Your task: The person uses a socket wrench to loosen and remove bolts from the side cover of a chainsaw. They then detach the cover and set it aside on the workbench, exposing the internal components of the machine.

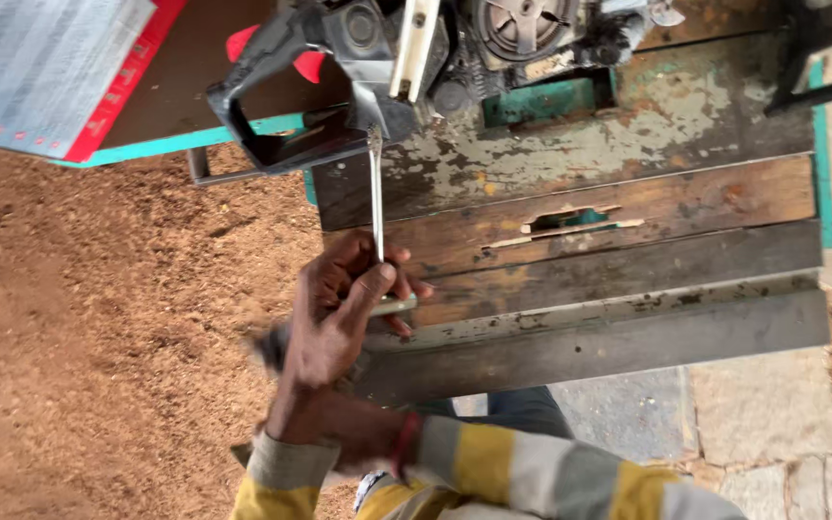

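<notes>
Two hands: both crowded at the near end of a T-handle wrench (376,207); which hand was which could not be told for the blurred lower one.
Grip: the upper hand (344,308) was wrapped tight around the wrench's crossbar; the lower hand (276,347) was blurred and its hold could not be told.
Wrench: its shaft ran from the hand up into the chainsaw engine (406,58).
Around: the engine sat at the far edge of a worn wooden bench (628,289); its black handle (262,106) overhung the bench's left edge.
Open room: sawdust ground (98,337) left of the bench; stone paving (772,424) near its right end.
</notes>
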